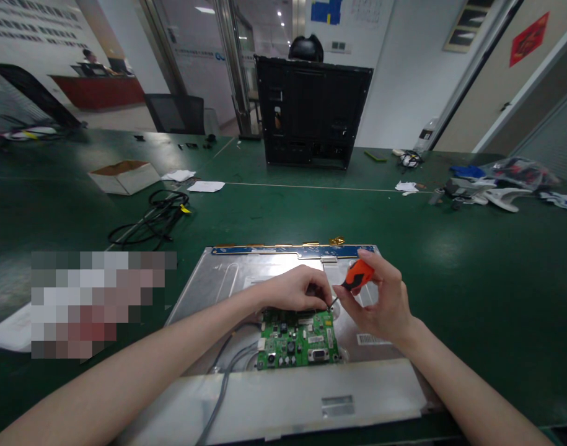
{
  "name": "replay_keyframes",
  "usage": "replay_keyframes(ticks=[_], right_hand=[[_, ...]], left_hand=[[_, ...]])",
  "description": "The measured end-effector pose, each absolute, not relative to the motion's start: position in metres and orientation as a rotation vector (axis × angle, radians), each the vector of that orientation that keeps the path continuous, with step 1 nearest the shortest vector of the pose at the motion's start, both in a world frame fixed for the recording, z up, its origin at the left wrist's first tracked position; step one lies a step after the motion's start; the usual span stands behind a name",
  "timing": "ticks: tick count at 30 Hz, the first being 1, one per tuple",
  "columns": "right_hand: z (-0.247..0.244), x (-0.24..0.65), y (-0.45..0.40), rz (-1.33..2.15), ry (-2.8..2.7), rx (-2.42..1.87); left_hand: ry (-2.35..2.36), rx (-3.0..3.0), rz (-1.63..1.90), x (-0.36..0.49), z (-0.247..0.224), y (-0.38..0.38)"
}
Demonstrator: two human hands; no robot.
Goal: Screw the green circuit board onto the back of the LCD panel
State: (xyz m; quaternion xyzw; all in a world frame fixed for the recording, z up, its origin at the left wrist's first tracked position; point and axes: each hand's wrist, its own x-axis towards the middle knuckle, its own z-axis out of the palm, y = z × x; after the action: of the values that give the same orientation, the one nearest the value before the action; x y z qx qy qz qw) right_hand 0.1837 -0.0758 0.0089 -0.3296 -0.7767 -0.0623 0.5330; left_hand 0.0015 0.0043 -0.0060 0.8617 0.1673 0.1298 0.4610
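An orange-and-black screwdriver (357, 275) is gripped by its handle in my right hand (386, 303). Its thin shaft slants down to the upper right corner of a green circuit board (298, 339). Curled fingers of my left hand (299, 288) meet beside the screwdriver's tip; whatever they pinch there is hidden. The board lies on the silver metal back of a display panel (227, 279), and my left hand covers part of its upper edge. Along the panel's far edge runs a narrow blue circuit strip (264, 250).
Grey cables (225, 390) lead from the board across a white strip (274, 402). Left of the panel lie a coiled black cable (155, 217) and a cardboard box (125, 178). A black display frame (313, 111) stands at the back; bags and tools (487, 186) lie far right.
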Motion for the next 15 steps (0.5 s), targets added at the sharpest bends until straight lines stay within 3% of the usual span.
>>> replay_keyframes(ticks=[15], right_hand=[[0.0112, 0.185, -0.0778, -0.041, -1.893, -0.787]], left_hand=[[0.396, 2.107, 0.317, 0.0017, -0.0106, 0.0047]])
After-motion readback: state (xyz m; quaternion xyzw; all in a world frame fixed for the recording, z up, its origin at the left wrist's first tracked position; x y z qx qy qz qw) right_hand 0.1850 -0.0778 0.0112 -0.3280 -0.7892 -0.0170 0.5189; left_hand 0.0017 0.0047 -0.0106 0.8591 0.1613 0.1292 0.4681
